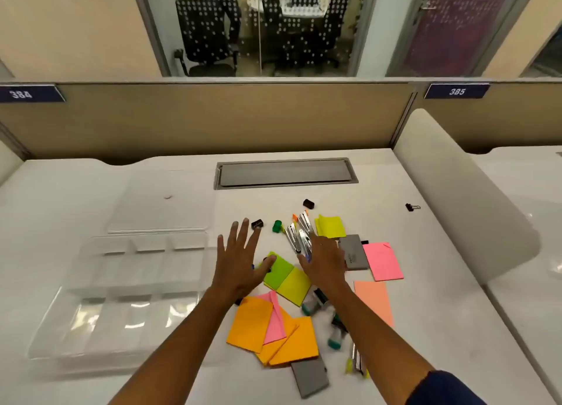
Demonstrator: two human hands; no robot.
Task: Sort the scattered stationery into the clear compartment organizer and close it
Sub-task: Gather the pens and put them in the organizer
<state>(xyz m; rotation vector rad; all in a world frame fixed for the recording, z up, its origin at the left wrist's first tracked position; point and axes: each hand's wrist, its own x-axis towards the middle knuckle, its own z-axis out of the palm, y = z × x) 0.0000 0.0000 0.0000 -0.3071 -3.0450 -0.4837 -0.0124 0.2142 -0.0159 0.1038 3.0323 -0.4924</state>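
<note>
The clear compartment organizer (127,298) lies open on the left of the white desk, its lid (161,203) flat behind it. Scattered stationery lies to its right: staplers (299,232), orange sticky notes (273,331), a green-yellow pad (287,278), a yellow pad (331,225), pink notes (382,261), grey erasers (352,251), sharpeners (257,224) and markers (316,302). My left hand (240,258) hovers with fingers spread, its thumb at the green pad's edge. My right hand (324,260) reaches over the staplers; its fingertips are hidden, and I cannot tell whether it holds one.
A black binder clip (412,207) lies alone at the far right. A grey cable hatch (286,173) is set into the desk at the back. A beige partition stands behind, and a white curved divider (462,197) bounds the right side.
</note>
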